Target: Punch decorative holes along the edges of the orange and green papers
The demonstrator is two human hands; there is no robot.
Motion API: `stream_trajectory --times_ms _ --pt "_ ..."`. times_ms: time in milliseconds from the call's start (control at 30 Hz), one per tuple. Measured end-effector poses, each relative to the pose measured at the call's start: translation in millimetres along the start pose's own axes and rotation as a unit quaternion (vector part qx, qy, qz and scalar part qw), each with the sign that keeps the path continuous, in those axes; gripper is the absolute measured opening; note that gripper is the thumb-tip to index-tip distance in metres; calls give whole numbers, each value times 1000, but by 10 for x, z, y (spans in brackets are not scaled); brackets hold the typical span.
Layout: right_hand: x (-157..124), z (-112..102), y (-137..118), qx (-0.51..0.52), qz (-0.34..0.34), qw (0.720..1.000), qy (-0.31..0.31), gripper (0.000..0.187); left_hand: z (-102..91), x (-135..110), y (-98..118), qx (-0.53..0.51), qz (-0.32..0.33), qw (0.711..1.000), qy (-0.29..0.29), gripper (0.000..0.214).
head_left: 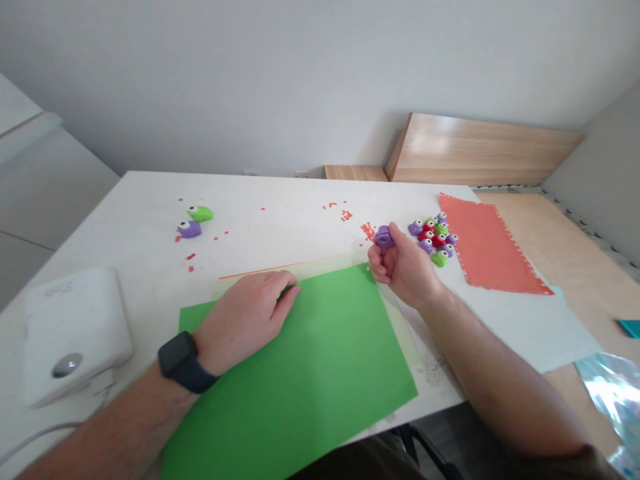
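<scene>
Right hand (406, 263) grips a purple craft punch (384, 237) beside a cluster of punches (431, 237); left hand (245, 320), fingers curled, rests on green paper (300, 380).

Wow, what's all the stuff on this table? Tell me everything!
Green paper sheet: one, bright green, front middle
Coral paper sheet: one, coral red, far right
Craft punch pile: about ten, purple, red and green, beside the coral sheet
Craft punches: two, green and purple, far left
Paper bits: many, red, scattered
White box: one, white, near left
Wooden board: one, light brown, behind the table
Watch: one, black, left wrist
Left hand: one, on the green sheet
Right hand: one, holding a purple craft punch
</scene>
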State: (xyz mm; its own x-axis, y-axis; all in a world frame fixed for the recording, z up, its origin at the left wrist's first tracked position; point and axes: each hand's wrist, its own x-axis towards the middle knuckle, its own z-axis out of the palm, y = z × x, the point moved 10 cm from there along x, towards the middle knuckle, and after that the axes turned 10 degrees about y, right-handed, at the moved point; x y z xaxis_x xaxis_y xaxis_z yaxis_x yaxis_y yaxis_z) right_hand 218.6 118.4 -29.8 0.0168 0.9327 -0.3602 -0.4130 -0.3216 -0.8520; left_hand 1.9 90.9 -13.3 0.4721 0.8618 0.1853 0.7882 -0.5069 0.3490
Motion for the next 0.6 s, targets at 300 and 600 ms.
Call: stream_trajectory --times_ms 300,600 --pt "-37 23 -24 54 5 998 -11 36 25 2 -21 2 -5 1000 -4 29" --pt "-70 62 -28 46 13 998 -35 33 18 -10 -19 2 4 1000 2 29"
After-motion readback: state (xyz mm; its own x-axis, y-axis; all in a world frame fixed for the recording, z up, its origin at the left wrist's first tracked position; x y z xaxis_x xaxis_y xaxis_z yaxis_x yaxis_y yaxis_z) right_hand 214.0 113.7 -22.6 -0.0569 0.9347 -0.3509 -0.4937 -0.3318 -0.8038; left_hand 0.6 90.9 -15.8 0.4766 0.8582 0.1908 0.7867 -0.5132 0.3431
